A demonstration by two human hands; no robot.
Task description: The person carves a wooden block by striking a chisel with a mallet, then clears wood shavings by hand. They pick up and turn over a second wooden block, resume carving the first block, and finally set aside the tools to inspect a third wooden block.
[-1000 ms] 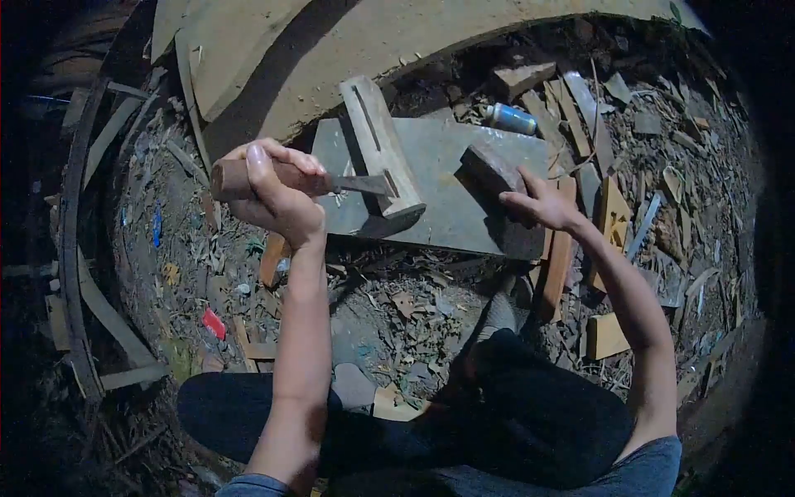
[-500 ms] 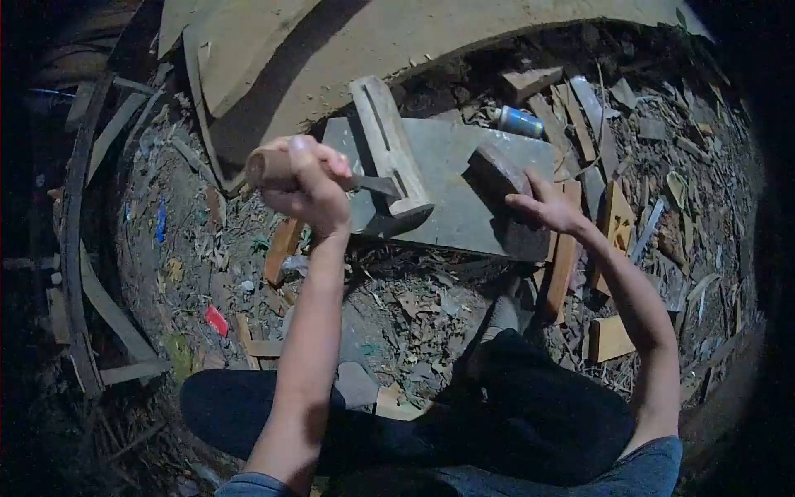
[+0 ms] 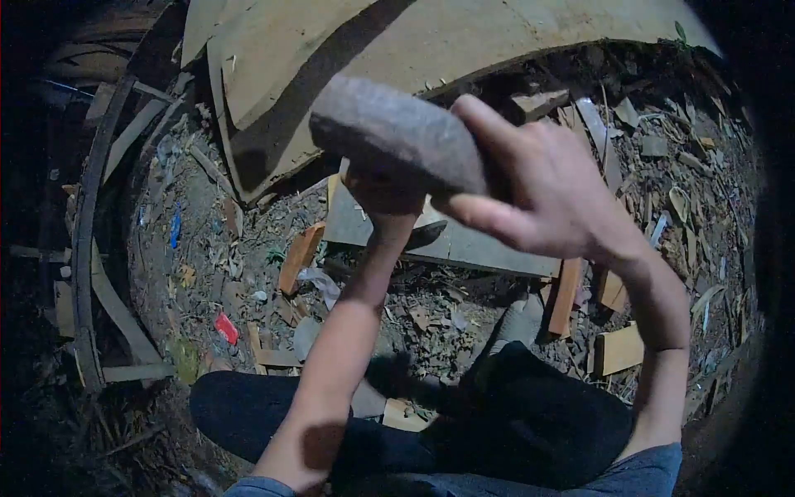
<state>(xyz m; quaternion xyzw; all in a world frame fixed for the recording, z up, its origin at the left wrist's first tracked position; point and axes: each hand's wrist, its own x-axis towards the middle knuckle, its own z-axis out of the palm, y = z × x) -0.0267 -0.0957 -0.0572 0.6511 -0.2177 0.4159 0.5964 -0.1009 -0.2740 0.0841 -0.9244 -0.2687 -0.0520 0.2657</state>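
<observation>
My right hand (image 3: 551, 186) is closed around the right end of a heavy, weathered wooden block (image 3: 397, 132), raised above the work spot. Beneath the block, in its shadow, is my left hand (image 3: 389, 195). Its fingers are mostly covered; the wooden-handled chisel it gripped a moment ago is hidden. A pale slotted wooden piece (image 3: 431, 217) shows only a small part beside my left wrist. Under it lies a grey flat board (image 3: 497, 258) on the ground.
Large tan sheets (image 3: 497, 37) lie across the far side. Wood offcuts and chips litter the soil, with an orange-brown strip (image 3: 566, 298) and a yellowish block (image 3: 619, 348) at right. A red scrap (image 3: 225, 328) lies at left. My shoe (image 3: 520, 319) is just below the board.
My right hand has lifted the wooden block off the board and swung it up and left, over my left hand. My left hand has shifted right; the chisel and most of the slotted piece are now covered.
</observation>
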